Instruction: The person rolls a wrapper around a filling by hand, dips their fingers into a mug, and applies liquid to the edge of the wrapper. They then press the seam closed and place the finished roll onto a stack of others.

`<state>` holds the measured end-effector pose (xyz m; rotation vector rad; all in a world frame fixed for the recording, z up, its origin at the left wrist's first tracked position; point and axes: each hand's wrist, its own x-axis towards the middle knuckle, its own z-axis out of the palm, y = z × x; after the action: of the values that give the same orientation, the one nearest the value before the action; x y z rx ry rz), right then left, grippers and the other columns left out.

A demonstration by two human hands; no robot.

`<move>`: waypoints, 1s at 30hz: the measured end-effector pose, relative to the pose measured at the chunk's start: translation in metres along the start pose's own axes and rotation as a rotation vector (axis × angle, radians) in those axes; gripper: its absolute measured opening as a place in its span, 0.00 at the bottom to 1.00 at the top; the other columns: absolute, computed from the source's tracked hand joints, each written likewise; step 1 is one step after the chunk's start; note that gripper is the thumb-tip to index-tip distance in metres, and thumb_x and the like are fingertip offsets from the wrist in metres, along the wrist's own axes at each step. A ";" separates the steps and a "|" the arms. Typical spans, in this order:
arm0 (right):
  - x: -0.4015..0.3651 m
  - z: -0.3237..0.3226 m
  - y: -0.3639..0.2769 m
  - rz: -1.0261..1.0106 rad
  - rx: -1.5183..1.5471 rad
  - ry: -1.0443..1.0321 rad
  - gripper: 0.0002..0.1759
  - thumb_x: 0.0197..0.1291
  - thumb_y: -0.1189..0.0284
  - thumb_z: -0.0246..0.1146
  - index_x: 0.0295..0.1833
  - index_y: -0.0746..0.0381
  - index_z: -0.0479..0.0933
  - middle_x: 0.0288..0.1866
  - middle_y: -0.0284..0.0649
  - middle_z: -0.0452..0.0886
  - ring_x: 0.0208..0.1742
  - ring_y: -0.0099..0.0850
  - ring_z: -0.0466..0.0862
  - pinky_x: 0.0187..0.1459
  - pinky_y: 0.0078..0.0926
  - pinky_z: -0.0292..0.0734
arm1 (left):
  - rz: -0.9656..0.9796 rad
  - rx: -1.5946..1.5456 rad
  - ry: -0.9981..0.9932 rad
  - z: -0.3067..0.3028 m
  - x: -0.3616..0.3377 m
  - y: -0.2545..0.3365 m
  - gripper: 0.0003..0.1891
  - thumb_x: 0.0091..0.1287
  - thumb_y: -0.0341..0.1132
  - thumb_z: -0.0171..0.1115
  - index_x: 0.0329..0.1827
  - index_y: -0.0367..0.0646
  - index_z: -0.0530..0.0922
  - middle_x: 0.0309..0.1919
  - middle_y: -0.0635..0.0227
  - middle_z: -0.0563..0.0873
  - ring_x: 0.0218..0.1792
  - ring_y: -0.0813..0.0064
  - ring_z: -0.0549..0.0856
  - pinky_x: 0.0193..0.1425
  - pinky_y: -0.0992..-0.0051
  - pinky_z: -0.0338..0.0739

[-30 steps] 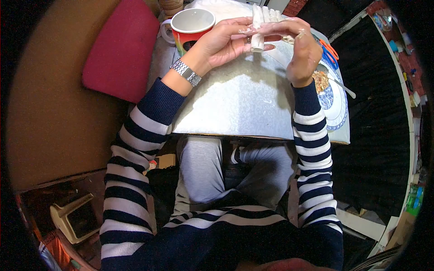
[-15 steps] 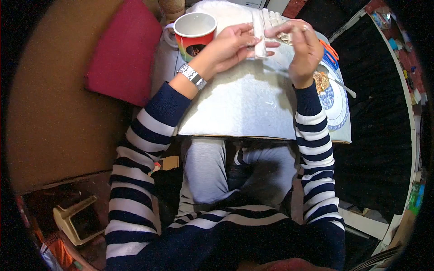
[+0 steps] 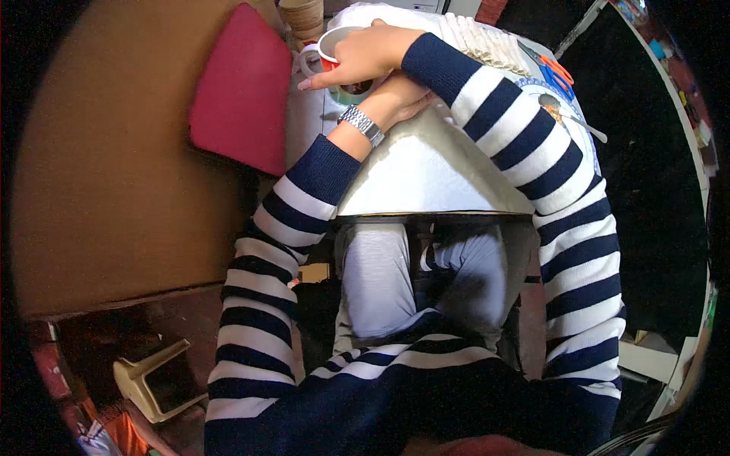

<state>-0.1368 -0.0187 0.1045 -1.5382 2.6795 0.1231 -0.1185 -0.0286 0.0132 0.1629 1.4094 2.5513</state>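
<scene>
Table [image 3: 426, 175] is small and crowded. The mug [image 3: 332, 45] at its far-left corner could be tipped by the right hand [image 3: 365, 52] laid across its mouth. The white rolls [image 3: 483, 42] could be swept by the crossing sleeve [image 3: 494, 99]. Right fingers are spread flat over the rim, not clamped. Left hand [image 3: 407, 97] is mostly hidden beneath that forearm, so its grip cannot be told.

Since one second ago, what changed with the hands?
The right hand let go of the white roll and crossed leftward; it now lies over the mug, fingers extended. The left hand sank toward the table, mostly hidden under the right sleeve; whether it holds the roll is unclear. Mug, row of rolls, scissors and plate stayed put.
</scene>
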 end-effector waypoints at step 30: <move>0.005 0.001 0.002 0.037 0.056 -0.072 0.49 0.52 0.26 0.45 0.37 0.65 0.84 0.36 0.53 0.84 0.40 0.45 0.85 0.52 0.46 0.71 | 0.062 0.017 -0.324 -0.040 0.054 -0.027 0.25 0.76 0.41 0.43 0.72 0.43 0.56 0.69 0.61 0.66 0.68 0.72 0.66 0.71 0.69 0.62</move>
<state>-0.1413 -0.0219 0.1032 -1.4405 2.6336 0.1022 -0.1749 -0.0344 -0.0310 0.6013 1.3178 2.4204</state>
